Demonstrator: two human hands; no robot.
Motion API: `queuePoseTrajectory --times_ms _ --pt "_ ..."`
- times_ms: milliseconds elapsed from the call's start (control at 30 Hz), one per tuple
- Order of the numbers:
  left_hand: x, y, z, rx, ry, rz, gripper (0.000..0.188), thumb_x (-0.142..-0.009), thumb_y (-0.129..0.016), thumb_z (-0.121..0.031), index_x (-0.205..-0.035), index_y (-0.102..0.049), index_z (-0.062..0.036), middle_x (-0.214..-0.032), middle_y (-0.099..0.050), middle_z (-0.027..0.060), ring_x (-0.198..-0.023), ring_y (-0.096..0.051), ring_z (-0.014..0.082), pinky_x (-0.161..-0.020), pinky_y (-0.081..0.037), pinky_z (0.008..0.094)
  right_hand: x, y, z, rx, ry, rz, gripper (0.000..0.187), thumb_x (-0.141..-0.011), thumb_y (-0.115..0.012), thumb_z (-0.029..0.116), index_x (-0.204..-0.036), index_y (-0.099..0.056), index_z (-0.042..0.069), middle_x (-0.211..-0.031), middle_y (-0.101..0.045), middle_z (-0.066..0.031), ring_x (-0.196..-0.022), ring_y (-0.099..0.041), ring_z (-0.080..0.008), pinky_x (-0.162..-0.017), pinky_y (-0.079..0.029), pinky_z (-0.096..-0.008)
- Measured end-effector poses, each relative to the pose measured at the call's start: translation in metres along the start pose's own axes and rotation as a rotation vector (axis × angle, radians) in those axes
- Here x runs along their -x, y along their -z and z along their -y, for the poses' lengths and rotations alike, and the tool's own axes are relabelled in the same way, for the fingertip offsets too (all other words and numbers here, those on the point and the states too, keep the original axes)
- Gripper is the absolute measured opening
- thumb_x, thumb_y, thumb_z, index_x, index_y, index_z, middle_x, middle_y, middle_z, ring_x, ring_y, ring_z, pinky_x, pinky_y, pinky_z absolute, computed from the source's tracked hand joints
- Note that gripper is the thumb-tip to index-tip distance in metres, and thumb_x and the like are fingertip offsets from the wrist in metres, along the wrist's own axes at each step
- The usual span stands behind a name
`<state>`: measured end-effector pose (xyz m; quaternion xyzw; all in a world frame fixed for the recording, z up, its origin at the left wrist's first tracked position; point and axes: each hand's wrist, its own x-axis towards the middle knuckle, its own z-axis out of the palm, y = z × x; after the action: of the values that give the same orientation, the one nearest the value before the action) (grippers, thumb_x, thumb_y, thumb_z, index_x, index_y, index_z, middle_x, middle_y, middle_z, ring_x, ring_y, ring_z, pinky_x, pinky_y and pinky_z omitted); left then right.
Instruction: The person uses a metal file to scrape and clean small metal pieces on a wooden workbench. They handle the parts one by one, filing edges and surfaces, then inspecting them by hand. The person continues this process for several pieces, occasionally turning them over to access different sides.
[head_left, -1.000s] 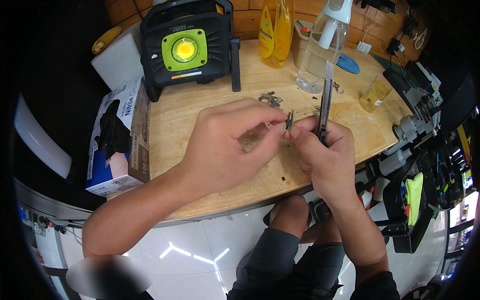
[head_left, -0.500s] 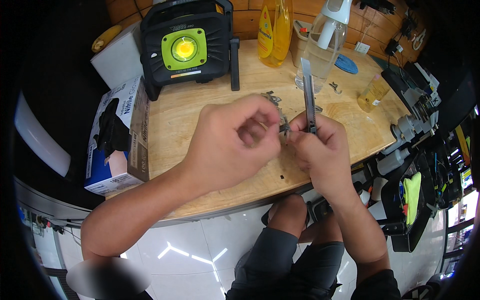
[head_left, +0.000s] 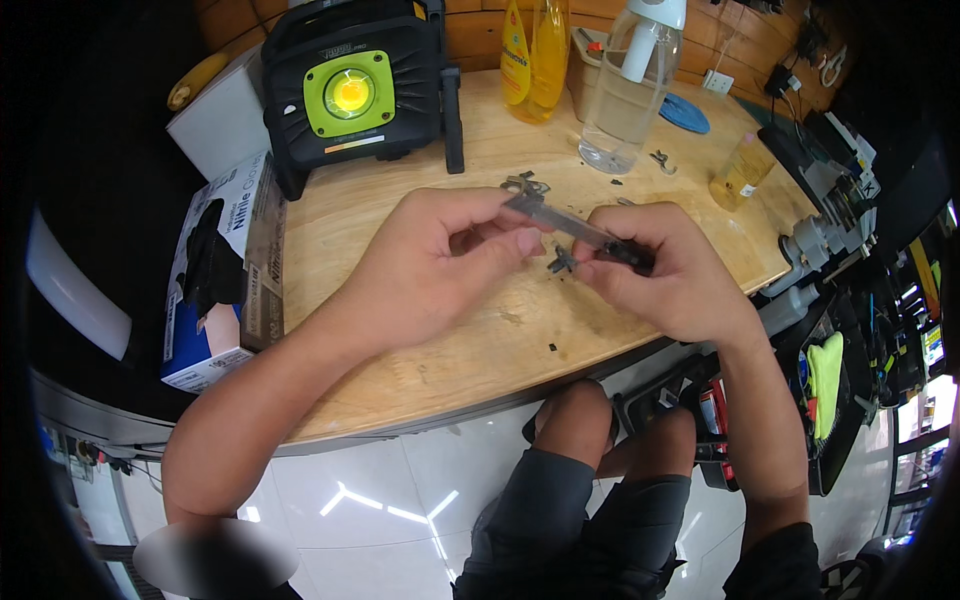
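Observation:
My right hand (head_left: pixel 665 270) is closed around a utility knife (head_left: pixel 575 225) with a dark handle. Its blade slants up and left toward my left hand. A small dark clip-like piece (head_left: pixel 563 260) sticks out by my right thumb and fingertips, below the blade. My left hand (head_left: pixel 440 260) is beside the blade's far end with curled fingers, its thumb against a fingertip; whatever it may pinch is hidden. Beyond it, small grey clips (head_left: pixel 525 185) lie on the wooden table (head_left: pixel 410 400), and another clip (head_left: pixel 662 160) rests farther right.
A lit work lamp (head_left: pixel 350 95) and a glove box (head_left: pixel 225 270) stand at the left. Toward the back are a yellow-liquid bottle (head_left: pixel 535 60), a clear spray bottle (head_left: pixel 625 100) and a blue round pad (head_left: pixel 685 113). A small amber bottle (head_left: pixel 740 180) stands near metal equipment (head_left: pixel 815 245) on the right.
The knife has swung from upright to slanting left, its blade now by my left hand. My left hand has drawn slightly left, away from the small piece at my right fingertips.

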<state>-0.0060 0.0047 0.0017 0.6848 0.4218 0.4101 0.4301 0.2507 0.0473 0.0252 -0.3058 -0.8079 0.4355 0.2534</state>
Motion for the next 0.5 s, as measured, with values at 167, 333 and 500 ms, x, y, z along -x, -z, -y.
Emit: queuePoseTrajectory --times_ms 167,333,500 --pt "0.001 -0.002 -0.004 -0.092 -0.026 -0.010 0.016 -0.103 -0.075 -0.009 -0.113 -0.079 0.0027 -0.108 -0.078 0.0072 -0.099 -0.070 0.0118 -0.089 -0.055 0.0272 -0.005 0.000 -0.009 0.007 -0.002 -0.010 0.013 -0.095 -0.073 0.011 -0.096 -0.074 -0.002 -0.072 -0.055 0.0060 -0.070 -0.048 -0.0037 -0.062 -0.040 -0.0246" --pt "0.000 -0.003 -0.004 -0.192 -0.107 -0.021 0.013 -0.102 -0.075 -0.006 -0.109 -0.080 0.0025 -0.097 -0.074 0.0054 -0.089 -0.065 0.0109 -0.081 -0.051 0.0267 -0.005 -0.001 -0.018 -0.003 0.051 -0.096 0.013 -0.096 -0.076 0.012 -0.098 -0.075 -0.001 -0.074 -0.057 0.0063 -0.071 -0.048 -0.0029 -0.062 -0.039 -0.0240" --pt "0.000 -0.002 0.010 -0.289 -0.164 -0.055 0.012 -0.099 -0.078 -0.006 -0.106 -0.081 0.0023 -0.093 -0.071 0.0062 -0.083 -0.063 0.0113 -0.073 -0.049 0.0275 0.002 0.001 -0.023 -0.008 0.090 -0.170 0.017 -0.099 -0.075 0.012 -0.109 -0.072 -0.002 -0.087 -0.062 0.0033 -0.077 -0.052 -0.0049 -0.066 -0.042 -0.0244"
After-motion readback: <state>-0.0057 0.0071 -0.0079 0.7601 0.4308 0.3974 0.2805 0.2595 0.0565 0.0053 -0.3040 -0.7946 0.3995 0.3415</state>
